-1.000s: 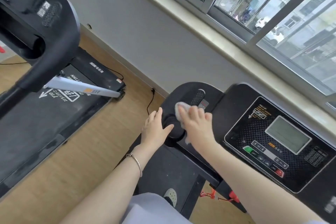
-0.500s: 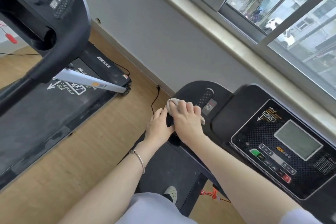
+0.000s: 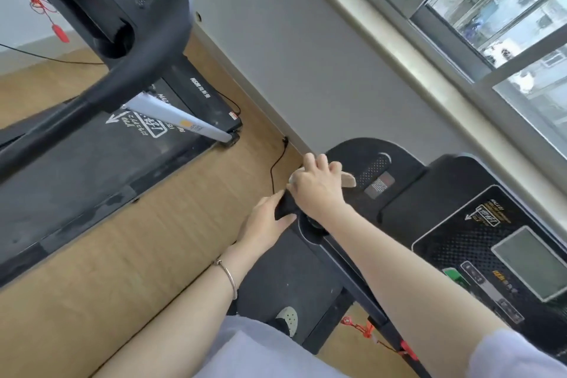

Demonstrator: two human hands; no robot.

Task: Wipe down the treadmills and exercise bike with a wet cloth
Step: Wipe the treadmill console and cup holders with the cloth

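I stand on a black treadmill whose console (image 3: pixel 478 233) fills the lower right, with a grey screen and buttons. My right hand (image 3: pixel 319 186) presses a pale cloth (image 3: pixel 348 178) onto the console's left wing, fingers curled over the cloth at the outer edge. Only a corner of the cloth shows past the hand. My left hand (image 3: pixel 265 221) holds the left handrail end just below, thumb on the inner side and fingers on the outer side. A second black treadmill (image 3: pixel 92 144) stands to the left.
Wooden floor (image 3: pixel 147 239) runs between the two treadmills. A black power cable (image 3: pixel 276 163) hangs from a wall socket. A grey wall and window sill (image 3: pixel 399 49) lie ahead. Red safety cords (image 3: pixel 365 328) dangle below the console. The second treadmill's handrail (image 3: pixel 92 92) reaches across at upper left.
My right hand has slid the cloth leftward and outward across the console wing to its edge. My left hand has stayed on the handrail end.
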